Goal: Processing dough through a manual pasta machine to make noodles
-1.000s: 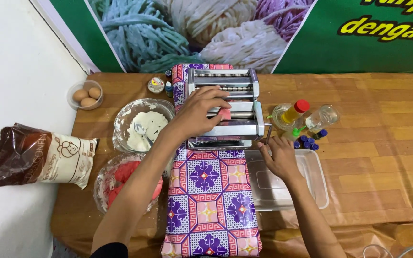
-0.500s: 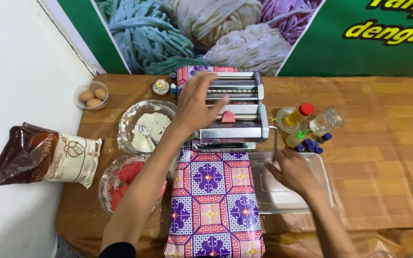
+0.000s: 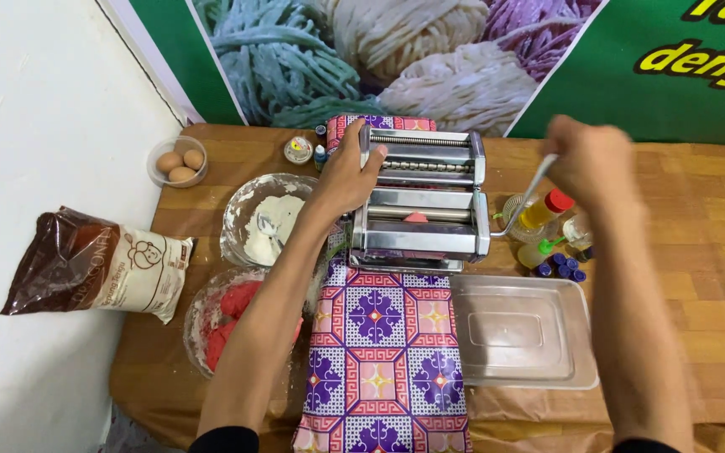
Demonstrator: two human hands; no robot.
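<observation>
Left hand (image 3: 347, 174) is flat on the top left corner of the steel pasta machine (image 3: 419, 201), fingers spread over the housing, pressing rather than gripping. Right hand (image 3: 591, 159) is blurred, closed around the handle end of the metal crank (image 3: 524, 201), which plugs into the machine's right side. Machine sits mid-table on a patterned purple-and-pink cloth (image 3: 383, 352), at the far end of it. A small piece of pink dough (image 3: 415, 217) shows in the roller slot. Left of the machine: a glass bowl of white flour (image 3: 266, 220), and nearer the camera a glass bowl of red dough (image 3: 228, 319), partly hidden by the left forearm. A clear plastic tray (image 3: 520, 331) lies just right of the cloth, below the crank. Oil bottle with a red cap (image 3: 543, 211) and small colouring bottles (image 3: 562, 267) stand near the crank. Bowl of eggs (image 3: 179, 161) and a flour bag (image 3: 98, 264) sit at the table's left edge.
</observation>
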